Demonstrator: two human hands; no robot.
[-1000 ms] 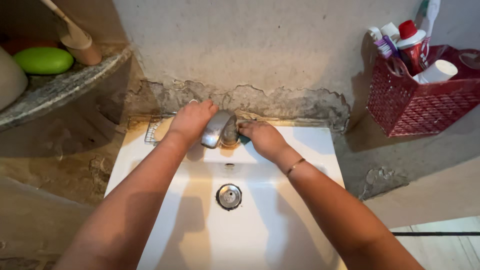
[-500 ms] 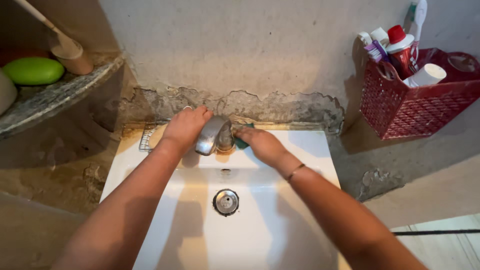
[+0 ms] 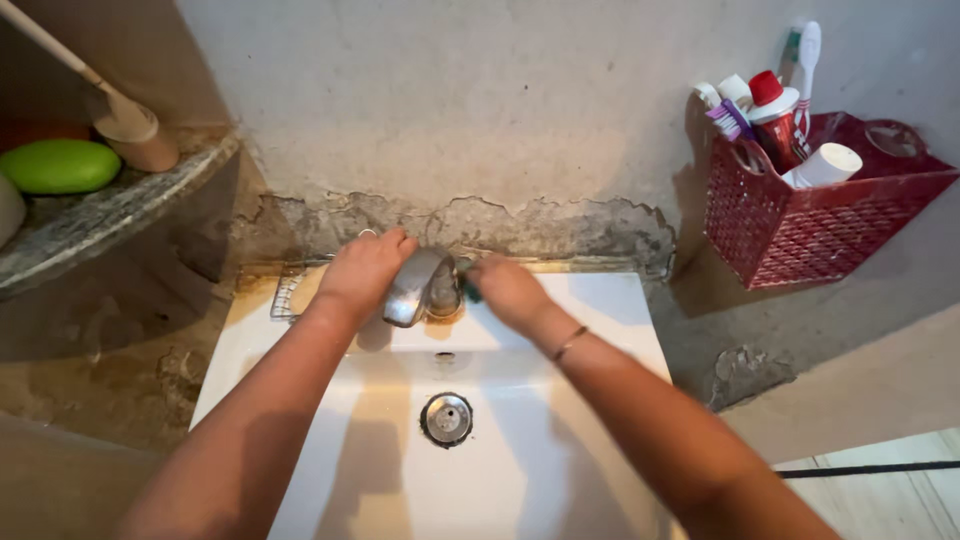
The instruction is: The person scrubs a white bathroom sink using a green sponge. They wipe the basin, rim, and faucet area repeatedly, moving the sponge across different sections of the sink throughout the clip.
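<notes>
A white washbasin (image 3: 590,330) fills the lower middle of the view, with a round metal drain (image 3: 446,418) in its bowl. A dull metal tap (image 3: 412,287) stands at its back rim. My left hand (image 3: 364,270) rests against the tap's left side, over a small wire rack (image 3: 288,292). My right hand (image 3: 507,288) presses a green scrub pad (image 3: 467,288) against the tap's right side; only a sliver of the pad shows. A thin bangle sits on my right wrist.
A red plastic basket (image 3: 800,215) hangs on the wall at right, holding toothbrushes, tubes and a white cup. At upper left a stone corner shelf (image 3: 110,215) carries a green soap (image 3: 60,165) and a wooden-handled tool. The wall plaster above the basin is cracked.
My right hand with the pad has slid left, closer against the tap. The view has shifted slightly, so everything sits a little lower and further left. My left hand stays on the tap.
</notes>
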